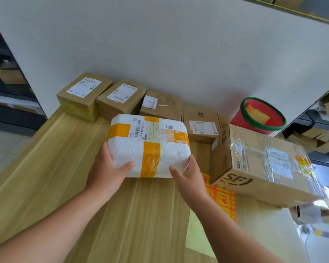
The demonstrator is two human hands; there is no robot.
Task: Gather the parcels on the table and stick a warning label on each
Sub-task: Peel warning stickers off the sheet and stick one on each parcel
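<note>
The gathering looks well advanced, and the labelling seems hardly begun. A row of four cardboard parcels [122, 97] stands side by side at the far edge of the table [46, 168] against the wall [160, 44]. A larger SF carton [262, 162] sits near them on the right, in front of a red bucket [262, 114]. The white foam parcel [148, 145], banded with orange tape, is in the middle of the table just in front of that row. The left hand [108, 168] grips its near left corner and the right hand [188, 175] its near right corner, each with the thumb on top. Whether it rests on the table or is held just above it cannot be told. A sheet of red-and-yellow warning labels [222, 200] lies partly under the SF carton. The row parcels and the foam parcel show only shipping slips on top, so they probably all need labels. A red-and-yellow patch on the carton's right corner may be one, but it is too blurred to say.
</note>
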